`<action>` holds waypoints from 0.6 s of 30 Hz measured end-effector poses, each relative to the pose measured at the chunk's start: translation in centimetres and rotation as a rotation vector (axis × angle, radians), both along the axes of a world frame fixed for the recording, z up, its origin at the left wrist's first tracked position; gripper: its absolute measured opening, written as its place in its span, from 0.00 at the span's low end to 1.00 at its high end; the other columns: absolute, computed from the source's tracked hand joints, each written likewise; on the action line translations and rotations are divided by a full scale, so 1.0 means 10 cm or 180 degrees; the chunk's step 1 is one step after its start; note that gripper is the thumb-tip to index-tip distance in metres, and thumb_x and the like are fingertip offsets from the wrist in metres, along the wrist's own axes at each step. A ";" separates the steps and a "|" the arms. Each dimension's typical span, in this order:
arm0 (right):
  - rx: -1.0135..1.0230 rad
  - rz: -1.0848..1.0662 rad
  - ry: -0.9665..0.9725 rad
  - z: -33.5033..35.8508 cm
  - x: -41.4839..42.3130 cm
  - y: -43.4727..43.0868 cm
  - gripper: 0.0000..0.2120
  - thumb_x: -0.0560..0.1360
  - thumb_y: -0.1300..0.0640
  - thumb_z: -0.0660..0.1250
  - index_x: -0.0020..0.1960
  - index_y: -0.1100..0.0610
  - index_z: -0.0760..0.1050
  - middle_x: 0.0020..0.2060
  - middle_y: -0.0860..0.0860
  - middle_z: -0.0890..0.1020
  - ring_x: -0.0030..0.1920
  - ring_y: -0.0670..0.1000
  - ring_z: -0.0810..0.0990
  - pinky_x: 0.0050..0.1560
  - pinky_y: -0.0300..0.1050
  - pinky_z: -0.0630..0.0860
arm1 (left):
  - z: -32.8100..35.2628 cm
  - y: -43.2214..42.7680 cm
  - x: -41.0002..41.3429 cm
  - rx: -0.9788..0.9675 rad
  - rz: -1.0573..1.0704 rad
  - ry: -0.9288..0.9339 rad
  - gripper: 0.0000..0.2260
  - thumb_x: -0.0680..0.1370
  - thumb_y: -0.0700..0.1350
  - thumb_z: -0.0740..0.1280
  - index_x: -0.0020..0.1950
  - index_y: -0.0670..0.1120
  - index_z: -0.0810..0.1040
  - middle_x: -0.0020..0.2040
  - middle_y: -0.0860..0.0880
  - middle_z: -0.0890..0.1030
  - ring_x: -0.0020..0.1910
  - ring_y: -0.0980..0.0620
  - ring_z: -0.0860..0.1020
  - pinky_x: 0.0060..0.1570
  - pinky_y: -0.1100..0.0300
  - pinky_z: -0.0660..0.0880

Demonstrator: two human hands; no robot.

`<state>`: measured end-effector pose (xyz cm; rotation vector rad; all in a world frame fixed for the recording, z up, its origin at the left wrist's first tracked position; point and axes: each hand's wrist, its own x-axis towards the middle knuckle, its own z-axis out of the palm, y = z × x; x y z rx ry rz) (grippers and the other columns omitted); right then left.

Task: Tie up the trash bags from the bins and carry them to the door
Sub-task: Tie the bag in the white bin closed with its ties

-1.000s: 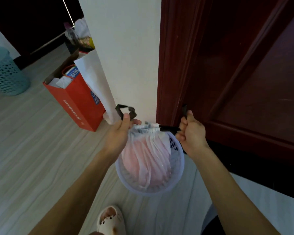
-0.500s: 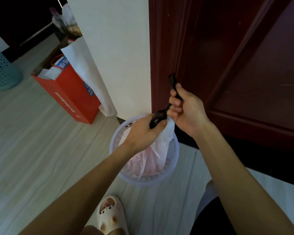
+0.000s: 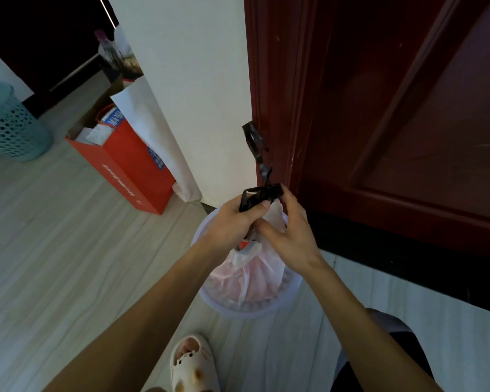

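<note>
A pale, see-through trash bag (image 3: pixel 249 281) sits gathered inside a small white lattice bin (image 3: pixel 290 295) on the floor beside a dark red door (image 3: pixel 393 108). Its black drawstring (image 3: pixel 256 154) is crossed above the bag's neck, with one loop sticking up along the door frame. My left hand (image 3: pixel 232 222) pinches the drawstring at the crossing. My right hand (image 3: pixel 292 236) holds the other side of the black strip, fingers curled round it. Both hands meet just above the bin.
A red paper bag (image 3: pixel 130 165) with a white paper bag (image 3: pixel 150 128) behind it leans on the white wall corner at left. A teal lattice bin (image 3: pixel 9 125) stands at far left. My foot in a pale clog (image 3: pixel 193 366) is planted near the white bin.
My hands, first pulling the drawstring apart sideways, have come together over the bag. The black strips are now crossed at the neck, and one loop points up along the door frame.
</note>
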<state>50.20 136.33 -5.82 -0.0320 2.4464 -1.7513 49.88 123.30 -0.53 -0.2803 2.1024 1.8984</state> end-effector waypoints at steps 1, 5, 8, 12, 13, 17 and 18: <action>0.0039 0.0027 0.0017 -0.01 -0.02 0.02 0.28 0.70 0.36 0.70 0.68 0.38 0.69 0.65 0.42 0.76 0.68 0.43 0.72 0.65 0.46 0.72 | 0.03 -0.01 -0.01 0.0024 0.0020 -0.0013 0.04 0.80 0.44 0.67 0.49 0.45 0.80 0.25 0.52 0.72 0.23 0.56 0.71 0.21 0.67 0.66; 0.0114 0.0092 -0.0063 -0.02 0.03 -0.01 0.04 0.79 0.47 0.65 0.50 0.43 0.79 0.42 0.37 0.82 0.46 0.38 0.80 0.47 0.35 0.74 | 0.06 -0.08 -0.11 0.0053 0.0117 -0.0040 0.10 0.81 0.47 0.64 0.41 0.46 0.76 0.24 0.57 0.69 0.24 0.58 0.67 0.30 0.63 0.65; -0.0521 -0.0841 -0.0159 -0.11 0.06 -0.04 0.15 0.83 0.50 0.56 0.45 0.54 0.77 0.42 0.47 0.83 0.41 0.38 0.79 0.45 0.32 0.71 | 0.07 -0.16 -0.18 0.0468 0.0388 -0.0130 0.12 0.83 0.47 0.59 0.49 0.41 0.75 0.25 0.54 0.61 0.24 0.56 0.59 0.29 0.62 0.60; -0.0937 -0.1224 -0.0050 0.01 0.03 -0.08 0.16 0.85 0.53 0.52 0.45 0.54 0.75 0.39 0.49 0.83 0.40 0.41 0.80 0.47 0.27 0.71 | 0.23 -0.23 -0.18 0.0862 0.0648 -0.0169 0.14 0.84 0.47 0.57 0.41 0.45 0.71 0.26 0.53 0.62 0.24 0.56 0.60 0.29 0.62 0.60; -0.1032 -0.1189 0.0008 0.07 0.02 -0.09 0.15 0.85 0.53 0.52 0.46 0.53 0.75 0.37 0.49 0.81 0.39 0.43 0.79 0.46 0.30 0.73 | 0.29 -0.23 -0.18 0.0881 0.0596 -0.0157 0.14 0.84 0.48 0.57 0.40 0.46 0.70 0.27 0.53 0.63 0.25 0.55 0.61 0.29 0.62 0.61; -0.0816 -0.0992 0.0051 0.26 -0.02 -0.12 0.14 0.84 0.52 0.53 0.48 0.51 0.77 0.34 0.45 0.77 0.37 0.42 0.77 0.44 0.37 0.73 | 0.60 -0.22 -0.21 0.0466 0.0274 0.0156 0.13 0.84 0.47 0.57 0.41 0.45 0.70 0.29 0.51 0.69 0.28 0.52 0.67 0.35 0.59 0.67; -0.0510 -0.0854 0.0048 0.29 -0.04 -0.12 0.14 0.84 0.51 0.53 0.49 0.49 0.78 0.38 0.45 0.80 0.42 0.44 0.79 0.48 0.41 0.74 | 0.69 -0.20 -0.22 0.0201 0.0130 0.0336 0.13 0.84 0.46 0.57 0.41 0.45 0.71 0.30 0.51 0.72 0.30 0.51 0.70 0.38 0.56 0.70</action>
